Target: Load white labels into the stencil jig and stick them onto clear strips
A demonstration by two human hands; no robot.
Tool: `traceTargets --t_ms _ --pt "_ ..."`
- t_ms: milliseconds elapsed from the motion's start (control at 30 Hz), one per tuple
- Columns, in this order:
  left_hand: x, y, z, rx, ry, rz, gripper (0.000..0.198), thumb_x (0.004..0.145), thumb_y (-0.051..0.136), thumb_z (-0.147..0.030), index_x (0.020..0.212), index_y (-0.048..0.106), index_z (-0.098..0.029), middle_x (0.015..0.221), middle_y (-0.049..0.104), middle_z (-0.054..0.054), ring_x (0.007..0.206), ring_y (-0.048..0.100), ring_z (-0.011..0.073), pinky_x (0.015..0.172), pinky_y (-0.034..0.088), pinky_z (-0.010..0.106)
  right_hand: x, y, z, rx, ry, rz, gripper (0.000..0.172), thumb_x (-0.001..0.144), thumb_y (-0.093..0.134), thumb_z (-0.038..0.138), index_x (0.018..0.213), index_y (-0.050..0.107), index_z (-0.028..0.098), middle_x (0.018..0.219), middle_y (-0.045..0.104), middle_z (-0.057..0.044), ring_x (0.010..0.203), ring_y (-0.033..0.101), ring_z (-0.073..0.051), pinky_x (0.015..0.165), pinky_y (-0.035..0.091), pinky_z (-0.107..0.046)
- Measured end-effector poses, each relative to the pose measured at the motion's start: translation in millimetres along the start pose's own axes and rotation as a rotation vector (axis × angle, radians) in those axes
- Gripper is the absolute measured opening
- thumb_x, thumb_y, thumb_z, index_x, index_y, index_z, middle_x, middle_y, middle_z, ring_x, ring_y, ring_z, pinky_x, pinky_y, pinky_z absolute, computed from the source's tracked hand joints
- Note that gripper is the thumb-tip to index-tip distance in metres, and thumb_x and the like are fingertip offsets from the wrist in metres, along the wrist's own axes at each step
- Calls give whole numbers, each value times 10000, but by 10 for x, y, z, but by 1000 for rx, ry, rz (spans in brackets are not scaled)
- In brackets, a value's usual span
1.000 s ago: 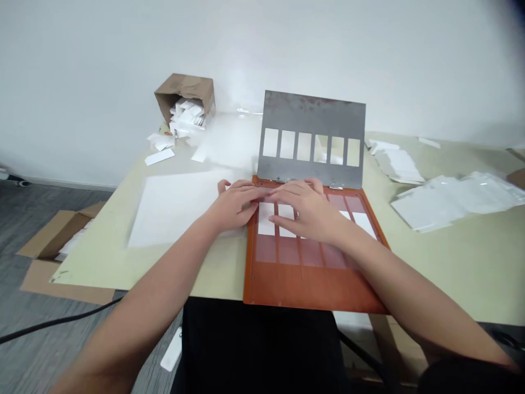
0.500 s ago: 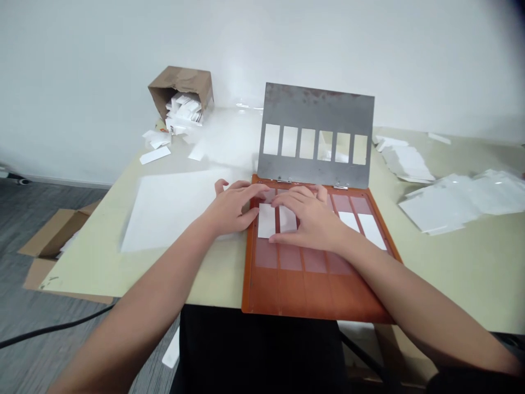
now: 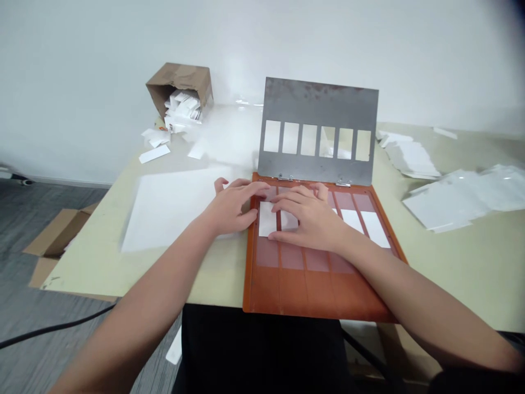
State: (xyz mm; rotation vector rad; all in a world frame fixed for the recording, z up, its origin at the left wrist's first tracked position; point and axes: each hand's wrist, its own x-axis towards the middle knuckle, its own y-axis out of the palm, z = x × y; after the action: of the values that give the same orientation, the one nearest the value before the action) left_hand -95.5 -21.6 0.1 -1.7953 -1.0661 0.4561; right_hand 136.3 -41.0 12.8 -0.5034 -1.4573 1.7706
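White strips (image 3: 267, 219) are lying in the lanes of an orange hinged board (image 3: 287, 290), with their long sides running away from the person toward the hinge. The leftmost strip shows best, the next one is mostly under a hand, and two more sit off to the right, slightly angled in this view. The left hand (image 3: 232, 208) is spread pretty flat, with its fingers reaching over the board's left side just above that first strip, and the heel of the hand is off the board on the surface (image 3: 451, 273). The right hand (image 3: 311, 221) is also flat and spread, pressing down over the second strip and the lanes beside it. Neither hand is pinching anything, and the two sit just beside each other. A steel plate (image 3: 318, 96) with six rectangular windows stands hinged up behind the board. To the left there's a big white sheet (image 3: 172, 210), and behind it a brown cardboard box (image 3: 178, 82) lies tipped over, spilling white cards (image 3: 182, 106). Loose white sheets (image 3: 455, 197) are piled on the right, and flattened cardboard (image 3: 57, 235) sits on the floor, near a black cable (image 3: 53, 328).
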Motion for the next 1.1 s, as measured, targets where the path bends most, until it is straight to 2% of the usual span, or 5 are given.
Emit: traceTargets --t_ms 200,400,733,1000,1100 --pt "-2 -10 -14 -9 16 -17 485 788 493 -225 1267 541 -289 1195 720 29 1216 553 316 982 257 527 5 -9 17 -9 -4 5 367 828 677 584 1002 650 262 1254 693 -43 1173 567 -324 983 232 -541" --pt "12 -1 -18 13 59 -40 333 843 594 -478 1091 651 -263 1153 721 49 1200 557 334 979 266 507 1 -5 18 -2 -6 0 367 841 655 598 990 647 262 1271 686 -55 1190 563 -338 974 236 -545" --pt "1 9 -3 42 75 -41 343 826 641 -496 1072 665 -257 1162 716 47 1204 548 344 990 247 509 5 -15 23 15 5 19 357 836 681 573 987 650 252 1251 697 -43 1191 573 -322 1004 216 -556" --pt "6 -37 -39 66 96 10 280 840 612 -496 967 668 -253 1189 708 51 1214 535 343 969 226 532 -52 -103 136 -14 -8 80 748 674 697 768 1179 585 228 1409 573 -131 1310 456 -401 1046 230 -617" --pt "7 -37 -42 69 99 2 255 834 618 -476 943 661 -249 1193 710 43 1212 541 335 948 224 527 -72 -95 172 -27 -30 108 736 656 718 763 1136 574 224 1417 550 -136 1318 441 -384 1064 237 -613"
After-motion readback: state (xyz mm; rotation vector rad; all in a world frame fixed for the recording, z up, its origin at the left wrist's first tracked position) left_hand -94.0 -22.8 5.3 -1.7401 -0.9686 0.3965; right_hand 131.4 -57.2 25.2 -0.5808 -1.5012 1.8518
